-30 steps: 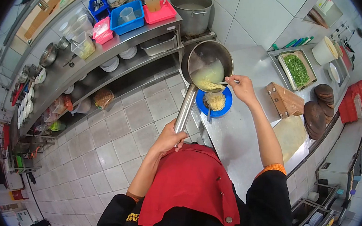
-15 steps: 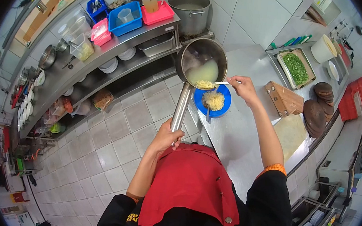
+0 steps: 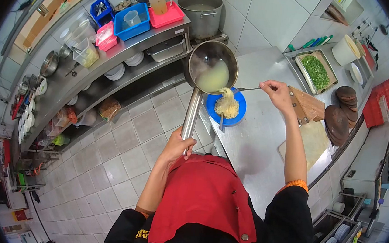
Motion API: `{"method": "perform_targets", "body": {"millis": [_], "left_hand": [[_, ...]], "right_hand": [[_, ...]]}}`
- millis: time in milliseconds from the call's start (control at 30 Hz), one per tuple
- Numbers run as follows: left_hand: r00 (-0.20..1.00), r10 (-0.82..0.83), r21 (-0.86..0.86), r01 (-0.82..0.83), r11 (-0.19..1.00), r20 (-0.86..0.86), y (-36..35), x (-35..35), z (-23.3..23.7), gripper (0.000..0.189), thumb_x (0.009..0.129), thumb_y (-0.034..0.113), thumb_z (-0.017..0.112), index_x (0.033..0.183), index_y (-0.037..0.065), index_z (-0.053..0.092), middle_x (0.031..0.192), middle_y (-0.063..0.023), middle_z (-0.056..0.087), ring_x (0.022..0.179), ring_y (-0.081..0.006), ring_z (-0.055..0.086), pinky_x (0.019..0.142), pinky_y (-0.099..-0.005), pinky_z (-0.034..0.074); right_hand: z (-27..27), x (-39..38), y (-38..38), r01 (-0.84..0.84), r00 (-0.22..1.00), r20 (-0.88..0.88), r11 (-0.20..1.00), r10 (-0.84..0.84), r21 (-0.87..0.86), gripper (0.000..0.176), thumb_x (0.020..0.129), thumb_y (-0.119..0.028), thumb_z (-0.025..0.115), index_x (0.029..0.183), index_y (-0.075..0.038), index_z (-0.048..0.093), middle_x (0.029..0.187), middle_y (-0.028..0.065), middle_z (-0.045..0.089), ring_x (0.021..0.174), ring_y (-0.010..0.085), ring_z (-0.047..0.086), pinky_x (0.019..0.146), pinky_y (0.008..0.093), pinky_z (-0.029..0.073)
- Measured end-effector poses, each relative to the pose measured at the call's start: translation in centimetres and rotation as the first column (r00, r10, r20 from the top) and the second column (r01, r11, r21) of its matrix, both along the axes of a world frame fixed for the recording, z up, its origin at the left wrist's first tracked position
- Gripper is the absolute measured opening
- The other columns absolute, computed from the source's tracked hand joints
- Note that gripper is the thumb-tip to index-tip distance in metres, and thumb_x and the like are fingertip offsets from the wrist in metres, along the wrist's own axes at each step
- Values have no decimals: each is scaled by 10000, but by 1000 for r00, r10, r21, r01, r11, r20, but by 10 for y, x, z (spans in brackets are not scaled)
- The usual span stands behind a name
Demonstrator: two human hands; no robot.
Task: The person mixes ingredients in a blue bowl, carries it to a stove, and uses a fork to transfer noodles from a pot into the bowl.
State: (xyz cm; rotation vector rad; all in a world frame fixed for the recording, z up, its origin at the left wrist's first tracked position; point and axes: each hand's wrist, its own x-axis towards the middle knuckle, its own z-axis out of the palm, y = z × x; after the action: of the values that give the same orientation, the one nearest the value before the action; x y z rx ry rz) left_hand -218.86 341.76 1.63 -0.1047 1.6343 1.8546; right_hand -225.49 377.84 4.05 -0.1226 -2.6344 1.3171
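Observation:
My left hand (image 3: 179, 144) is wrapped round the long metal handle of a saucepan (image 3: 193, 109). The pan is tilted towards a blue plate (image 3: 239, 119), with cloudy yellowish liquid (image 3: 215, 78) pooled inside it. In my right hand (image 3: 276, 95) is a fork (image 3: 249, 88), pinched by its end, its head at the pan's rim. Pale yellow noodles (image 3: 227, 107) hang from the rim area down onto a heap on the plate. A second metal utensil (image 3: 221, 122) rests in the plate, its head hidden under the noodles.
On the steel counter (image 3: 257, 146) lie a wooden block (image 3: 306, 104), a pale cutting board (image 3: 307, 144) and dark round boards (image 3: 336, 123). Behind is a tray of chopped greens (image 3: 315, 72). A large stockpot (image 3: 200, 16) stands beyond the pan; a shelf with bins (image 3: 131, 19) is at left.
The fork has come away from over the pan, to the right, with my right hand. Noodles that were at the pan's rim now drape onto the heap in the blue plate.

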Motion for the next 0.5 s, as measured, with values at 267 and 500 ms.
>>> {"method": "perform_targets", "body": {"millis": [267, 500], "left_hand": [[1000, -25, -16, 24, 1000, -18, 3, 0, 5, 241, 779, -17, 564, 977, 11, 430, 587, -57, 497, 409, -133, 490, 327, -267, 379], [998, -46, -24, 45, 999, -41, 6, 2, 7, 253, 778, -25, 556, 998, 15, 438, 593, -56, 496, 409, -130, 490, 326, -266, 372]], "right_hand": [[13, -10, -23, 165, 918, -388, 969, -83, 183, 200, 864, -241, 630, 850, -52, 692, 751, 95, 632, 615, 207, 582, 560, 328, 447], [8, -22, -58, 222, 897, -440, 816, 45, 534, 178, 870, -231, 601, 814, -73, 661, 751, 91, 603, 646, 319, 607, 559, 391, 485]]}}
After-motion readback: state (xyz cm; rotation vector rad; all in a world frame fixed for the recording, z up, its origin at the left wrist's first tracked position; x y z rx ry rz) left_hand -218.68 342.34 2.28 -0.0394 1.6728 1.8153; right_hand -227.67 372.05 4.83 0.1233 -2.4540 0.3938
